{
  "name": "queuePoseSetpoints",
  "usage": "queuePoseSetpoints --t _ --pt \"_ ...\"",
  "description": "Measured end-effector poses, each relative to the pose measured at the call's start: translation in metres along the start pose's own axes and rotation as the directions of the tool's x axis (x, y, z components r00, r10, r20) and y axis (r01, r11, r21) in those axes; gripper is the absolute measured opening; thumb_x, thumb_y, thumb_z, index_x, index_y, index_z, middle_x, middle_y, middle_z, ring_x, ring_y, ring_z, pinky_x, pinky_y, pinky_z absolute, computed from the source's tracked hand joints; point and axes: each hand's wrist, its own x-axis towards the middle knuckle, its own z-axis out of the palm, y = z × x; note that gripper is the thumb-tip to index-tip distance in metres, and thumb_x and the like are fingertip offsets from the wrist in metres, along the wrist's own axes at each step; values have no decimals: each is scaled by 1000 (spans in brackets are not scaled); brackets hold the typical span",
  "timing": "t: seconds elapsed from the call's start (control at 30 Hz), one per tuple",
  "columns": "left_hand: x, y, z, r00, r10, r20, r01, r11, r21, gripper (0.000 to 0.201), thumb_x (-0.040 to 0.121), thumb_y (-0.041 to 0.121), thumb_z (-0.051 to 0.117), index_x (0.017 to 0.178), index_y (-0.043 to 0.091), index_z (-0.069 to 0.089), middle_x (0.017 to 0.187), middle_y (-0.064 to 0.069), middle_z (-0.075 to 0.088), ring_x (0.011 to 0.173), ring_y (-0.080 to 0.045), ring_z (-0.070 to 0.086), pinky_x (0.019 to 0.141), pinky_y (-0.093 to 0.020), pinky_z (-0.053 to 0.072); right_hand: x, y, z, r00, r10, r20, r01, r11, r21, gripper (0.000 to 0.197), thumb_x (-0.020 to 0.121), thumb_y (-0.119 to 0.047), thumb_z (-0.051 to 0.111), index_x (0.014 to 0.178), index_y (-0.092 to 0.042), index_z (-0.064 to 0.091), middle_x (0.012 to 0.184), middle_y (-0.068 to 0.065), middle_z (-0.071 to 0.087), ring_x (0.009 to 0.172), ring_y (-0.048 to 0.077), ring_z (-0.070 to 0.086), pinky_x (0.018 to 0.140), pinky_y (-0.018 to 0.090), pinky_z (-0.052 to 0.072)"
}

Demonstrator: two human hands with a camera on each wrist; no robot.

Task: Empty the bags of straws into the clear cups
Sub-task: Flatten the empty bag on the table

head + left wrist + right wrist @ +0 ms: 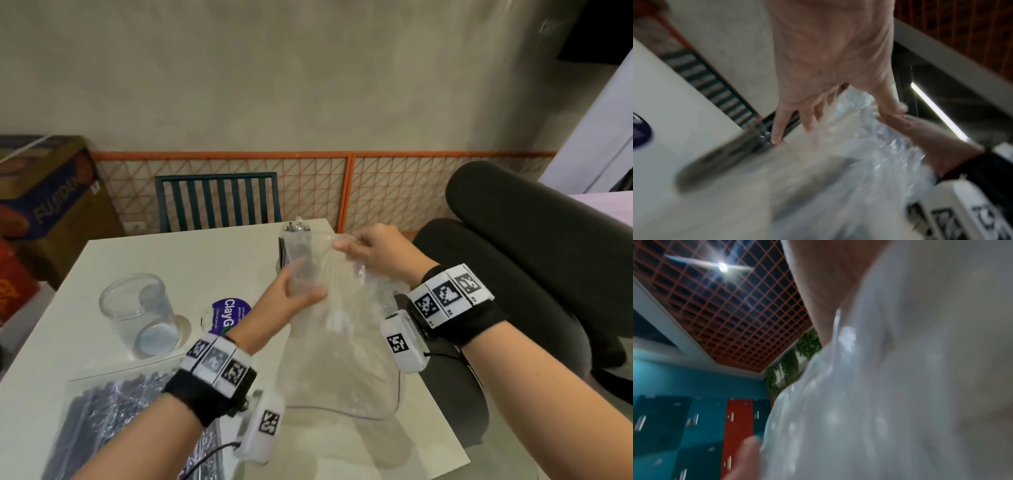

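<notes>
A clear, nearly empty plastic bag [339, 359] is held up over the white table [205, 260], its closed end hanging toward me. My left hand [305, 294] grips the bag's narrow upper part against a tall clear cup [298, 250] at the table's far edge. Dark straws [294, 226] with silvery tips stand in that cup. My right hand [346, 246] pinches the bag's top edge beside it. A second clear cup [137, 308] stands empty at the left. In the left wrist view, blurred dark straws [725, 155] lie past my fingers [777, 129]. The bag's film [879, 386] fills the right wrist view.
A full bag of dark and silver straws [113, 407] lies at the near left under my left forearm. A purple round label [226, 313] lies between the cups. A black office chair [513, 257] stands right of the table, a green chair [219, 202] behind it, and boxes [44, 205] at the left.
</notes>
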Motion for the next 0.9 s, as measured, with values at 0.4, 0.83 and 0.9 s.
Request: queuePoseSetpoints --t 0.4,0.83,0.9 --pt "5 17 -4 977 95 -193 -129 978 -167 16 97 19 46 89 22 59 82 2 68 64 2 67 52 -9 47 -79 36 55 820 538 193 -539 614 577 48 91 -60 35 117 -23 51 105 -1 65 92 19 67 81 38 53" --pt "-1 24 -28 912 88 -400 -243 902 -356 11 96 17 47 89 16 56 66 4 70 70 -15 70 68 -26 57 -68 81 107 642 638 426 -556 4 831 21 95 -5 43 82 1 58 62 13 58 58 25 55 49 32 52" --pt "-1 26 -42 904 83 -419 -258 888 -381 12 96 14 46 89 15 56 64 2 70 68 -17 72 67 -26 57 -82 87 116 584 632 508 -611 -70 789 28 92 7 34 71 -3 49 52 10 50 46 20 48 38 25 47"
